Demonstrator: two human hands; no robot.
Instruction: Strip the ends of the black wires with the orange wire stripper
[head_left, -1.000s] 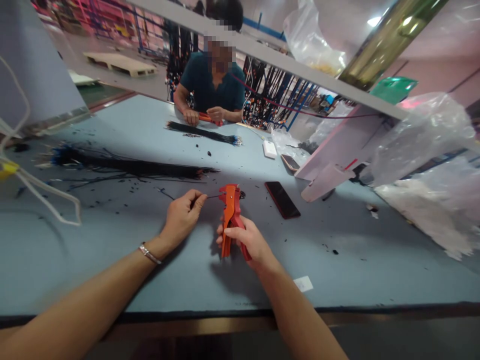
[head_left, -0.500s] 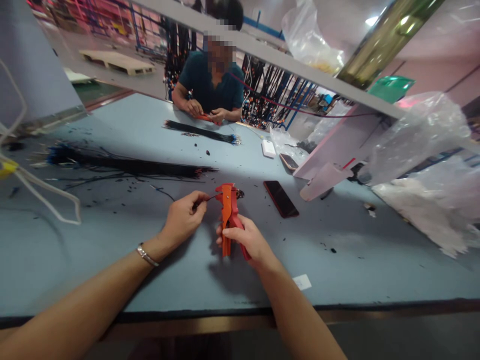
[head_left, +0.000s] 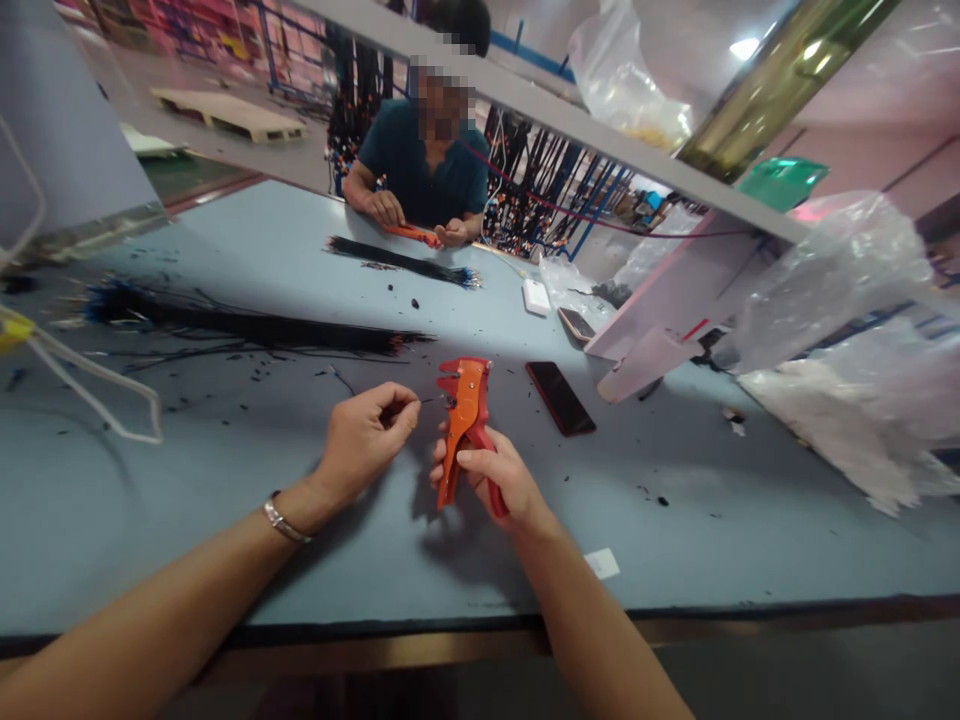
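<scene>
My left hand pinches a thin black wire, whose short end points right toward the tool's jaws without touching them. Behind the hand another part of wire sticks out to the upper left. My right hand is wrapped round the handles of an orange and red wire stripper, held upright with its jaws facing left and apart. A long bundle of black wires with blue ends at its left lies on the grey table beyond my left hand.
A black phone lies right of the tool, near a second phone and a white box. A smaller wire bundle lies before a person holding another orange tool. Plastic bags stand at right; black scraps dot the table.
The wire's end has come out of the stripper's jaws, which have opened. The tool has tilted and shifted slightly right. The person opposite has lowered the other orange tool a little.
</scene>
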